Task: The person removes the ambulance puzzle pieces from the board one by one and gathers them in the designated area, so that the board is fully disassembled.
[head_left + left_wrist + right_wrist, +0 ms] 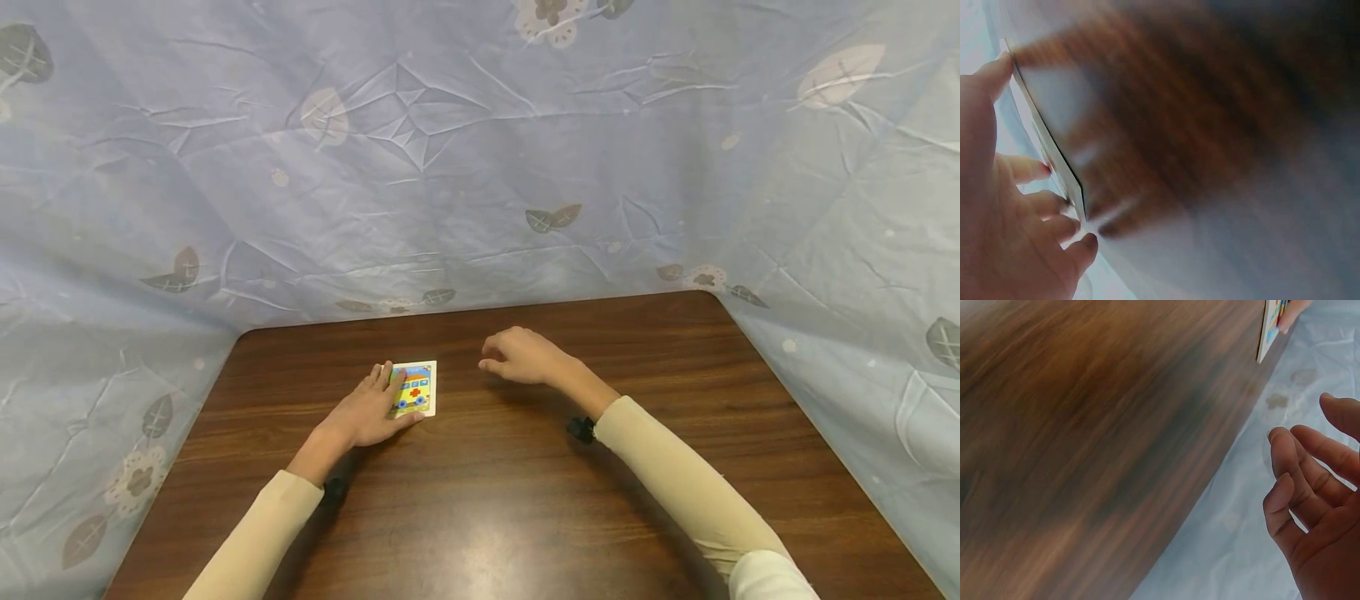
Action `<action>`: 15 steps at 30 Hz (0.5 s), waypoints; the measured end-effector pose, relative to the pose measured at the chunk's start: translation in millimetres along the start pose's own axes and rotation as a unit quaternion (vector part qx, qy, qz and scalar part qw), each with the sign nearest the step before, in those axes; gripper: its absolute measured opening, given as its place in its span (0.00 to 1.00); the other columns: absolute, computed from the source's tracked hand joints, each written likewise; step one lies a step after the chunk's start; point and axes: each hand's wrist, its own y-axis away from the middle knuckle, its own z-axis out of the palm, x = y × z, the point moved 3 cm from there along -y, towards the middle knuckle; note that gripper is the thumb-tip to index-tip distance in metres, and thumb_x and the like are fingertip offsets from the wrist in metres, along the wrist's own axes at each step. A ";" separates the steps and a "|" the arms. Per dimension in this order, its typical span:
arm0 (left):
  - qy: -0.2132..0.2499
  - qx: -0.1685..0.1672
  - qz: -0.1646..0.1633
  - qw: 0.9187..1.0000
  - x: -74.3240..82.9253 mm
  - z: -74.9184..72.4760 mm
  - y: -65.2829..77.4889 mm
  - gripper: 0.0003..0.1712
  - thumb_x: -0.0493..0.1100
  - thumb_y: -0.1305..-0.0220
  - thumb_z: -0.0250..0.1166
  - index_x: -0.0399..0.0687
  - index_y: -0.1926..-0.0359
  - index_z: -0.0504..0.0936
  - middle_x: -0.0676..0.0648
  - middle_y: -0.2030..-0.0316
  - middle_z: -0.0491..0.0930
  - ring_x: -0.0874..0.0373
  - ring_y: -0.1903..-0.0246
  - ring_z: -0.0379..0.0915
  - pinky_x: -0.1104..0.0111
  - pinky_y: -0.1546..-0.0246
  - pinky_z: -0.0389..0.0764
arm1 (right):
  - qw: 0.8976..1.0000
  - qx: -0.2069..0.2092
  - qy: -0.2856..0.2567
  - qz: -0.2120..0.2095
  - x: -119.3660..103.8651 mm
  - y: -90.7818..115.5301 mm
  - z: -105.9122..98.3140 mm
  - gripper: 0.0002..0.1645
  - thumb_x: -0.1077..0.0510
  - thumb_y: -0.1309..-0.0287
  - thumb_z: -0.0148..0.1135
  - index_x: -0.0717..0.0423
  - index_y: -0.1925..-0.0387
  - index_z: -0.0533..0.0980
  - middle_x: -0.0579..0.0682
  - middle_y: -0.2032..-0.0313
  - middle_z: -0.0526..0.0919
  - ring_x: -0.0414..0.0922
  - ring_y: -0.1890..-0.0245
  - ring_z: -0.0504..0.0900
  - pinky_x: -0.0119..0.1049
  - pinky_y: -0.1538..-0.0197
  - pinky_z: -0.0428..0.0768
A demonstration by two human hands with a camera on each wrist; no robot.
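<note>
I've got a glossy brown wood-grain tabletop (480, 483) — picture board (415, 390) lying on it, left of centre, far half.

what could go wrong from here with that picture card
The left hand might slide the thin card across the glossy table if it presses sideways. It also covers part of the card, so a printed detail could be missed. The right hand is apart from the card, so it may be slow to steady it.

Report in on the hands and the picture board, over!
Left hand on picture board. Right hand empty, above table. Nothing visible between right hand and board.
</note>
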 end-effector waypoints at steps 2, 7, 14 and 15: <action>-0.005 0.002 0.009 1.000 0.5 0.6 1.6 0.56 0.73 0.25 0.52 0.36 0.16 0.49 0.28 0.17 0.42 0.30 0.17 0.40 0.38 0.18 0.52 | 1.000 -0.004 0.000 -0.003 -5.0 -7.2 4.8 0.22 0.45 0.25 0.62 0.55 0.43 0.84 0.50 0.48 0.90 0.45 0.53 0.89 0.43 0.46 0.88; -0.025 0.007 0.035 0.999 2.8 1.6 5.9 0.56 0.73 0.24 0.52 0.36 0.17 0.50 0.29 0.17 0.44 0.31 0.17 0.41 0.37 0.19 0.54 | 1.000 -0.015 -0.007 -0.008 -15.9 -22.1 14.9 0.20 0.45 0.24 0.61 0.53 0.44 0.85 0.49 0.49 0.91 0.43 0.55 0.88 0.42 0.47 0.88; -0.029 0.014 0.048 0.998 4.7 3.0 12.6 0.53 0.70 0.23 0.52 0.38 0.17 0.50 0.34 0.16 0.45 0.36 0.16 0.43 0.41 0.19 0.59 | 1.000 -0.016 -0.007 -0.008 -25.1 -35.9 25.7 0.20 0.45 0.25 0.62 0.54 0.44 0.84 0.48 0.53 0.90 0.40 0.58 0.85 0.37 0.51 0.86; -0.031 0.015 0.050 0.998 4.5 3.9 13.5 0.53 0.70 0.22 0.52 0.38 0.16 0.50 0.35 0.16 0.45 0.37 0.16 0.43 0.42 0.19 0.59 | 1.000 -0.015 -0.004 -0.008 -26.4 -37.7 27.3 0.21 0.45 0.25 0.62 0.54 0.43 0.84 0.48 0.53 0.89 0.40 0.57 0.85 0.36 0.51 0.86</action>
